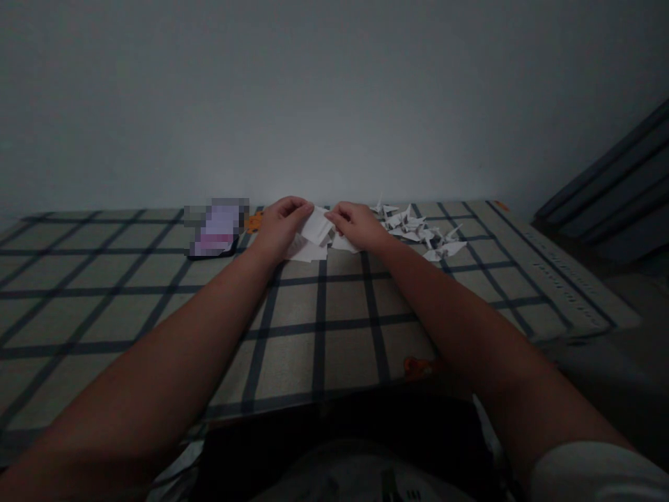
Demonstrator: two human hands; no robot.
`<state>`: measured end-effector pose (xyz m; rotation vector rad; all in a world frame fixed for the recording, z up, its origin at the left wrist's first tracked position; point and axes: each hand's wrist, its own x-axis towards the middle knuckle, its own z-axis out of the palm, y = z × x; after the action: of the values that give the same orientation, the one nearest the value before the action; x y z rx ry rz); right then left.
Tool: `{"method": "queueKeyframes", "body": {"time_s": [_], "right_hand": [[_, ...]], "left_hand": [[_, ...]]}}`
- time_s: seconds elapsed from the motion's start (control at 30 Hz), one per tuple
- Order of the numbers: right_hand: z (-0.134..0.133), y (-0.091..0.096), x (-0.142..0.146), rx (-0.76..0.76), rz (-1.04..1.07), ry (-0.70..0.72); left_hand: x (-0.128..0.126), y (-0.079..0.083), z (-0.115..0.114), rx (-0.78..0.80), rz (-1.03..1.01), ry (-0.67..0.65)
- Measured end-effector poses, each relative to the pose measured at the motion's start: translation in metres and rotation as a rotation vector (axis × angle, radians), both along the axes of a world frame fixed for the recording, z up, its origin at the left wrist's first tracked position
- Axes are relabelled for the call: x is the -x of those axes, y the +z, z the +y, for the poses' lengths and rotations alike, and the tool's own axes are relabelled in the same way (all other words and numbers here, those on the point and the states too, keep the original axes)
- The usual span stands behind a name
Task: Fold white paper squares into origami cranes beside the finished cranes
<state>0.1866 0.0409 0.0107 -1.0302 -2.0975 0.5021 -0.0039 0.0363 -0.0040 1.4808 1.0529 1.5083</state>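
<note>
While both bare forearms [214, 324] reach forward over the checked tabletop [345, 355], the left hand [282, 224] pinches a small white paper [316, 227] at its upper left, thumb against fingers. Opposite it, the right hand [360, 224] nips the same paper at about three o'clock, thumb and forefinger together on its edge. From where I stand, that paper is tilted between the two hands, over some loose white sheets [306, 251] lying toward seven o'clock; another white piece [343, 244] shows at about four o'clock, partly hidden by the right hand. Farther out at three o'clock lies a cluster of folded paper cranes [408, 224], several of them touching. At nine o'clock, well apart from the paper, is a phone [217, 226], its screen blurred in lilac and pink. A plain grey wall [334, 104] rises at twelve o'clock, and something dark and ridged [611, 181] slants at two.
</note>
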Motion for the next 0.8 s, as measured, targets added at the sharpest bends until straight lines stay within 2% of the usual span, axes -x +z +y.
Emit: {"method": "queueKeyframes", "body": {"time_s": [0.17, 0.37, 0.6, 0.8], "right_hand": [[0.0, -0.001, 0.0, -0.037, -0.053, 0.008], [-0.002, 0.002, -0.001, -0.048, -0.013, 0.01], [0.005, -0.006, -0.003, 0.046, 0.098, -0.002], [0.009, -0.009, -0.005, 0.119, 0.167, -0.005]], "left_hand": [[0.003, -0.001, 0.002, 0.034, 0.007, -0.007], [0.002, -0.001, 0.002, 0.01, -0.016, -0.024], [0.0, 0.0, 0.001, 0.152, -0.185, -0.121], [0.003, 0.002, -0.001, 0.157, -0.15, -0.13]]}}
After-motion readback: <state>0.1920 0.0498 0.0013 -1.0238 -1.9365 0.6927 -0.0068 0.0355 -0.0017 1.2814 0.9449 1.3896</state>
